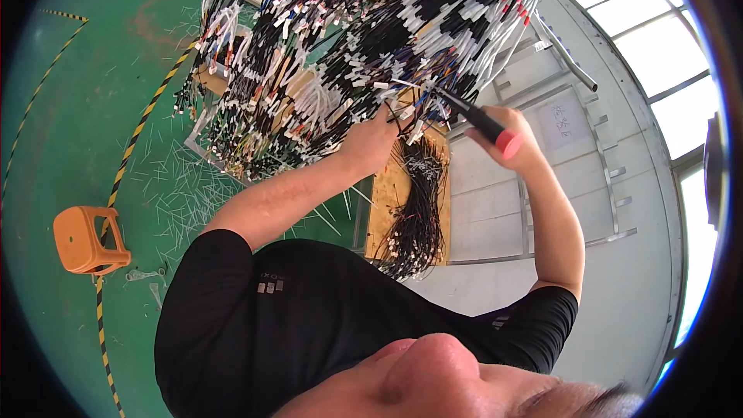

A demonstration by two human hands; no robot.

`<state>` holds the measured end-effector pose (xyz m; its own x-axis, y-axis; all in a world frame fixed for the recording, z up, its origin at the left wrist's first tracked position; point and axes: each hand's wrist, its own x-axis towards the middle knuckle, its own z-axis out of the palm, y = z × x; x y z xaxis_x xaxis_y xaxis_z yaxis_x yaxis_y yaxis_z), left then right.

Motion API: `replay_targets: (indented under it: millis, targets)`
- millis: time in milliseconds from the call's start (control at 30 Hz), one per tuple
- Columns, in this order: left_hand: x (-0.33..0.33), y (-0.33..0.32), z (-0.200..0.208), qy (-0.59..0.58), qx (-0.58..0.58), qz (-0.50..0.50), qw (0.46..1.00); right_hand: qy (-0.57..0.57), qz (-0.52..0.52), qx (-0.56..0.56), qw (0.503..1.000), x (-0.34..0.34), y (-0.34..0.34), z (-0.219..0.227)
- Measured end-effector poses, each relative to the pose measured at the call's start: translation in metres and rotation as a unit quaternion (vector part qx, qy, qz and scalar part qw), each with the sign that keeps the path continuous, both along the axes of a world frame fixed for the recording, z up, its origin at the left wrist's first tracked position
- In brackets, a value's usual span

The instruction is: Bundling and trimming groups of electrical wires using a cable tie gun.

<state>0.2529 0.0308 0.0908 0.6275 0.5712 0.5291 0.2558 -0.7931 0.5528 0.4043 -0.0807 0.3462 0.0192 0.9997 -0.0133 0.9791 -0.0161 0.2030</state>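
My right hand is closed round a black, stick-shaped tool with a red end; its exact kind does not show. The tool's narrow tip points left and away, into the hanging wires. Close to its left, my left hand has its fingers closed on a bundle of thin black wires, though its fingertips are partly hidden. A thin white strip sticks out near the tool's tip. Beyond both hands hangs a dense mass of wire harnesses, mostly black, with white connectors and sleeves.
Below my hands, a bundle of black wires lies on a wooden board. An orange stool stands on the green floor at left. Thin white strips litter the floor. A pale wall with metal framing is at right.
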Motion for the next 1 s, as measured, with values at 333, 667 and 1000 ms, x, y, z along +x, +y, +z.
replay_targets:
  millis: [333, 667, 1000]
  targets:
    - [-0.001, 0.01, 0.002, -0.103, -0.23, -0.137, 0.958, 0.112, 0.016, 0.242, 0.964, 0.013, -0.047, -0.06]
    - [-0.004, 0.019, 0.004, -0.158, -0.495, -0.374, 0.768, 0.537, 0.0, 0.156, 0.829, 0.023, -0.081, -0.091]
    - [0.009, 0.005, 0.014, -0.159, -0.554, -0.3, 0.76, 0.27, 0.095, 0.168, 0.943, 0.034, -0.074, -0.09]
